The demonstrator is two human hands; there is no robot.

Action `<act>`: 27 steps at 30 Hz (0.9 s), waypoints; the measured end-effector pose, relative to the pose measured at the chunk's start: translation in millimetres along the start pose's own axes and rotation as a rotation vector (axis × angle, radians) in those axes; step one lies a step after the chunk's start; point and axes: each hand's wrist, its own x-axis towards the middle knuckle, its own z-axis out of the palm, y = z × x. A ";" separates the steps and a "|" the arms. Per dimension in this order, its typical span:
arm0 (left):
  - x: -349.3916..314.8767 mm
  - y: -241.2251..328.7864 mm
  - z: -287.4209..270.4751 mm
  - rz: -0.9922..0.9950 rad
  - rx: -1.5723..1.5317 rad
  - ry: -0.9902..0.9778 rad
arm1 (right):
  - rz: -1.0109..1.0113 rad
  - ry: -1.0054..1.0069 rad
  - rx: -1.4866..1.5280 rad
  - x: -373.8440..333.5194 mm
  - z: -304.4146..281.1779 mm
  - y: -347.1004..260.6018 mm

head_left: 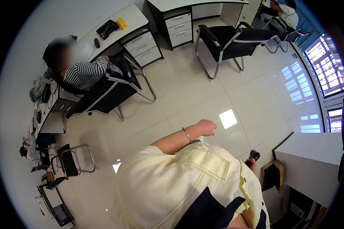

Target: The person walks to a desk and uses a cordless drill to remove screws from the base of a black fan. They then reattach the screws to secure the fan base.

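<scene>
Our right grip (253, 165) clasps a black device (255, 154); can't tell left grip's (206, 128) state; slack right fingers could drop it onto floor (191, 99) below.

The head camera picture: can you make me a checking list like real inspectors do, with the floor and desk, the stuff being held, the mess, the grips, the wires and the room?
Surface: glossy pale floor with bright reflections; white desk at upper left.
Job's things: dark handheld object, exact kind unclear.
Clutter: black tray and yellow item on that desk; open cardboard box at lower right.
Grips: right hand closed around the dark handheld object; left hand curled, contents unclear.
Cables: too small to tell.
Surroundings: seated person in stripes, black chair, barred window.
</scene>
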 end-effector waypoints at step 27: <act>245.8 89.1 -74.7 -0.169 -0.045 -0.027 | 0.260 -0.169 -0.079 300.6 -87.0 -171.7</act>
